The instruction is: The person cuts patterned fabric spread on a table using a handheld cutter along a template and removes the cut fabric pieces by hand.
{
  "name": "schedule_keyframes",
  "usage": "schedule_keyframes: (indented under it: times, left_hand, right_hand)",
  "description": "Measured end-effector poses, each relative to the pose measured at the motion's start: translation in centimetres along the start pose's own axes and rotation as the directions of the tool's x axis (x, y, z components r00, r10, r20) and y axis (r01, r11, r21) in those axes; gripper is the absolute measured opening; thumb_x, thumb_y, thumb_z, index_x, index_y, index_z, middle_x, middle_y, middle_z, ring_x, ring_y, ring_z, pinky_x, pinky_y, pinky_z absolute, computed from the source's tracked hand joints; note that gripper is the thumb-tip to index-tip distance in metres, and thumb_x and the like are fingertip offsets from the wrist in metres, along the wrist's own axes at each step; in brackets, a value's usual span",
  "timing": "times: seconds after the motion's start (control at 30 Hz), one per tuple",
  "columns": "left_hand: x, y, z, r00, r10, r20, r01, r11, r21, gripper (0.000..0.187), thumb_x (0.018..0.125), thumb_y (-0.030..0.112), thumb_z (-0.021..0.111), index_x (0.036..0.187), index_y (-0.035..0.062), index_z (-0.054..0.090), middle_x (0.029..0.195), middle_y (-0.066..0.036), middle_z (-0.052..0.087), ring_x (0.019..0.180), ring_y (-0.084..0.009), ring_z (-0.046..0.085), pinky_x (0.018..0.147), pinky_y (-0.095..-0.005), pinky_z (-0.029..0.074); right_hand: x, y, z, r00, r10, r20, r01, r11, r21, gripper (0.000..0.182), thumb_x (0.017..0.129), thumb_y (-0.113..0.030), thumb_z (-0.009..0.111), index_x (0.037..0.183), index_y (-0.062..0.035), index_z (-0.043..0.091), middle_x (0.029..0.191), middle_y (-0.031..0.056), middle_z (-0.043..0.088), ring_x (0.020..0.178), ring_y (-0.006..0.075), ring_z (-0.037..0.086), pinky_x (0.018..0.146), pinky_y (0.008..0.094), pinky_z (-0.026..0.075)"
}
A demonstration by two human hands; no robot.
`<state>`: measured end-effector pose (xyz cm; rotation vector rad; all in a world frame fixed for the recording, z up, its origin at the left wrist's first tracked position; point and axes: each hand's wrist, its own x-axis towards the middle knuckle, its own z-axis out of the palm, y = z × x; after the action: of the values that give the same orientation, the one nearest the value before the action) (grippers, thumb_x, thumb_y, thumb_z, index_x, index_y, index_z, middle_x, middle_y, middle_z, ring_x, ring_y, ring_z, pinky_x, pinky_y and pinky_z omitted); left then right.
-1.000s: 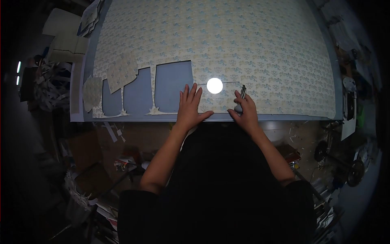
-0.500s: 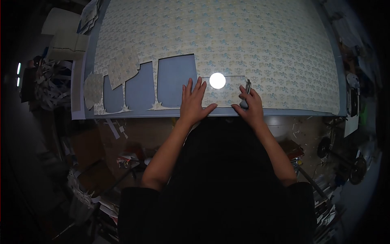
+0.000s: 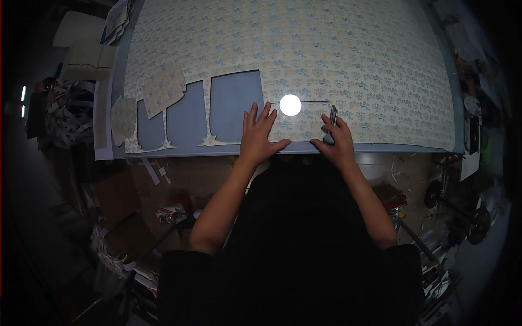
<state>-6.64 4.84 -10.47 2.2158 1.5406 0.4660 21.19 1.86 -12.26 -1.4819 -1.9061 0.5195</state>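
Observation:
A large sheet patterned in pale blue and yellow (image 3: 348, 54) covers the table. My left hand (image 3: 258, 137) presses flat on it near the front edge, fingers spread, holding nothing. My right hand (image 3: 341, 142) is closed round a utility knife (image 3: 333, 114), its metal end pointing away from me, with the thumb resting by the sheet's edge. Between the hands lies what looks like a clear rectangular template (image 3: 304, 124), with a dark line along its far edge. A bright white round spot (image 3: 290, 105) on it looks like glare.
Left of my hands, several rectangular openings show the blue tabletop (image 3: 235, 103). Cut patterned pieces (image 3: 164, 89) lie over the sheet there. White paper strips (image 3: 70, 117) hang in a heap beyond the table's left side. A wheeled metal stand (image 3: 478, 227) is on the right.
The view has shifted very slightly. Both hands and the knife keep their places on the sheet.

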Motion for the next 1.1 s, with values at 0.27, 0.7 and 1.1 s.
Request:
schedule_keyframes:
  times: [0.27, 0.7, 1.1]
  left_hand:
    - [-0.03, -0.03, -0.17, 1.000, -0.006, 0.009, 0.007, 1.000, -0.024, 0.090, 0.073, 0.051, 0.086, 0.144, 0.0047, 0.057, 0.165, -0.013, 0.037, 0.155, -0.0429, 0.021, 0.126, -0.0597, 0.013]
    - [-0.05, -0.06, 0.04, 1.000, -0.010, 0.012, 0.010, 1.000, -0.008, 0.090, 0.071, 0.049, 0.088, 0.143, 0.0041, 0.058, 0.165, -0.013, 0.038, 0.155, -0.0439, 0.023, 0.125, -0.0618, 0.015]
    - [-0.01, -0.16, -0.02, 1.000, -0.006, 0.014, 0.006, 1.000, -0.014, 0.091, 0.071, 0.049, 0.088, 0.145, 0.0068, 0.056, 0.165, -0.012, 0.038, 0.155, -0.0431, 0.023, 0.126, -0.0605, 0.013]
  right_hand:
    - [0.44, -0.63, -0.31, 0.997, 0.063, 0.042, -0.066, 0.994, 0.085, 0.050, 0.068, -0.022, 0.094, 0.106, -0.0017, 0.068, 0.134, 0.0181, 0.068, 0.122, 0.0374, 0.061, 0.100, 0.0466, 0.052]
    - [0.25, -0.55, -0.34, 1.000, 0.016, 0.003, -0.016, 0.999, 0.037, 0.051, 0.068, -0.025, 0.094, 0.106, -0.0007, 0.069, 0.133, 0.0165, 0.067, 0.118, 0.0365, 0.062, 0.098, 0.0453, 0.052]
    - [0.12, -0.45, -0.11, 0.999, -0.039, -0.033, 0.040, 0.998, 0.044, 0.050, 0.066, -0.022, 0.094, 0.103, -0.0010, 0.069, 0.129, 0.0164, 0.070, 0.113, 0.0358, 0.065, 0.094, 0.0451, 0.055]
